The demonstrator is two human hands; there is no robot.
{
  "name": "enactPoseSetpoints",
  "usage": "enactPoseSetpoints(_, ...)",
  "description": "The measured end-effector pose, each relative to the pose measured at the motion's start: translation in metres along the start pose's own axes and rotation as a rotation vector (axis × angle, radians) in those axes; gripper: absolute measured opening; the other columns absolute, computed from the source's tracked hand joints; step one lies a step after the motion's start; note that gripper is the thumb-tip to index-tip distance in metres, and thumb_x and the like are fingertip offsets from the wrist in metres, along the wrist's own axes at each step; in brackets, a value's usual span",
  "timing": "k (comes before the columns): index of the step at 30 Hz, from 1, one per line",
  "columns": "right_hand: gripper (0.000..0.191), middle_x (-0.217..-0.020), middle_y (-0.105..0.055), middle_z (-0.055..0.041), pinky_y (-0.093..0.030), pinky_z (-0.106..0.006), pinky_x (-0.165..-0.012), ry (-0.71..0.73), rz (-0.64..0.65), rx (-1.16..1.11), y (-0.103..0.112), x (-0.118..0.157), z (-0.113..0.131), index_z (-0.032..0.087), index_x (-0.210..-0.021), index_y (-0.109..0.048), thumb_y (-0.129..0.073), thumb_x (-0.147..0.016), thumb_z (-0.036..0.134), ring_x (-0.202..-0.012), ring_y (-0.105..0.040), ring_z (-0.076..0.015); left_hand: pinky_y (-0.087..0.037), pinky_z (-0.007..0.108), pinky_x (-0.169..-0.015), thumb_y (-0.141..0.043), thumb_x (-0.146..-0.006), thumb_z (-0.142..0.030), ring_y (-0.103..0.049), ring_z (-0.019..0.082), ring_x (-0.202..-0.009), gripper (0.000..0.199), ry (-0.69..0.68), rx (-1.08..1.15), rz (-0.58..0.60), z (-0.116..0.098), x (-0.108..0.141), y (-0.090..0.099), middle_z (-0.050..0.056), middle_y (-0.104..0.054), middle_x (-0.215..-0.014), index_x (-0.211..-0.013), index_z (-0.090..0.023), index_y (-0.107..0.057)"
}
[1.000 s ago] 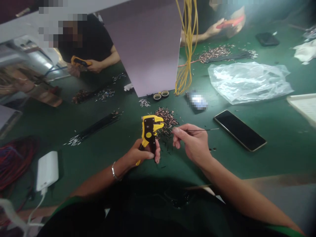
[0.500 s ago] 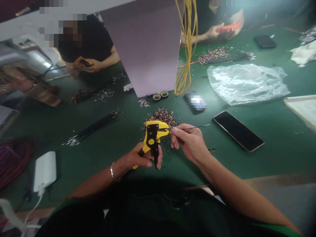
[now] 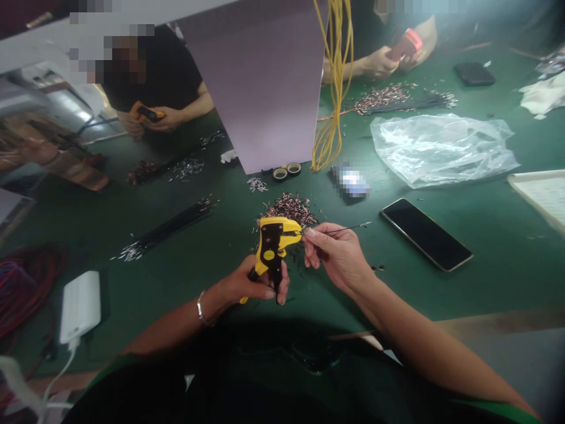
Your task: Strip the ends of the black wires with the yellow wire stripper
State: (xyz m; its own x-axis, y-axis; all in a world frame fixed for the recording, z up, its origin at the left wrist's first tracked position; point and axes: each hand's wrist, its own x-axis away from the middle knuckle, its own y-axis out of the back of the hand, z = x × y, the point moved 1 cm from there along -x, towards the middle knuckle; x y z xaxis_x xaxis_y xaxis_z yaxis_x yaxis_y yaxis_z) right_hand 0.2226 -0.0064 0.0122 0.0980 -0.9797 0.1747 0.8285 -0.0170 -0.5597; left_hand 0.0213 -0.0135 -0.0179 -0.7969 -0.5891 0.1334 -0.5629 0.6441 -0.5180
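Note:
Yellow-and-black wire strippers (image 3: 270,247) stand upright in my left hand (image 3: 260,281), whose fingers wrap round the handles. Their jaws point right, toward my right hand (image 3: 338,250). Between its thumb and forefinger my right hand pinches a thin black wire (image 3: 353,227). One end of the wire is at the jaws; the other sticks out to the right with a pale tip. Whether the jaws grip the wire is too small to tell. Behind the strippers lies a heap of stripped wire scraps (image 3: 291,207). A bundle of black wires (image 3: 170,229) rests to the left.
To the right lie a smartphone (image 3: 426,234) and a clear plastic bag (image 3: 441,150). A white power bank (image 3: 80,307) sits at the left by coiled red cable (image 3: 26,288). Yellow wires (image 3: 338,88) hang beside an upright panel (image 3: 265,88). Two co-workers hold tools across the table.
The strippers' handles have come slightly closer together and their jaws look more closed. My right hand and the wire have shifted slightly left. A co-worker's red tool has tilted upward.

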Motion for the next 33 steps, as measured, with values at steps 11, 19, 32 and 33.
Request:
enactPoseSetpoints(11,0.027,-0.048,-0.062,0.0039,-0.048,-0.024,-0.039,-0.008,-0.008,-0.014,-0.0019,-0.0007,0.0017,0.018,-0.059,-0.065,-0.084,-0.067,0.036,-0.034,-0.047,-0.0076,-0.056,0.039,-0.073,-0.083,-0.069,-0.024,-0.065,0.02,-0.073,0.037,-0.001,-0.026,-0.014,-0.0028,-0.0006,-0.0024,0.007,-0.066,-0.083,-0.1,-0.013,-0.064)
enactPoseSetpoints(19,0.026,-0.049,-0.063,0.0029,-0.048,-0.024,-0.039,0.011,-0.002,-0.018,-0.0013,-0.001,-0.0014,0.017,-0.059,-0.066,-0.083,-0.07,0.033,-0.034,-0.048,-0.0077,-0.057,0.039,-0.072,-0.083,-0.07,-0.026,-0.065,0.019,-0.072,0.038,0.002,-0.053,-0.025,-0.0035,-0.0003,-0.0038,0.006,-0.066,-0.082,-0.1,-0.014,-0.064)
enactPoseSetpoints(32,0.024,-0.049,-0.064,0.0024,-0.048,-0.023,-0.039,0.015,0.014,-0.054,0.0002,-0.0017,-0.0039,0.016,-0.06,-0.068,-0.082,-0.072,0.031,-0.034,-0.048,-0.0076,-0.056,0.037,-0.069,-0.082,-0.072,-0.02,-0.064,0.017,-0.069,0.031,-0.018,-0.052,-0.044,0.0,0.0002,-0.002,0.005,-0.065,-0.078,-0.096,-0.011,-0.064)
enactPoseSetpoints(33,0.024,-0.049,-0.064,0.0022,-0.048,-0.023,-0.038,0.015,0.015,-0.053,0.0002,-0.0017,-0.0039,0.016,-0.06,-0.068,-0.082,-0.072,0.031,-0.033,-0.048,-0.0077,-0.056,0.037,-0.068,-0.082,-0.072,-0.02,-0.064,0.017,-0.068,0.03,-0.02,-0.051,-0.052,0.0003,0.0002,-0.0021,0.005,-0.065,-0.078,-0.095,-0.011,-0.064)
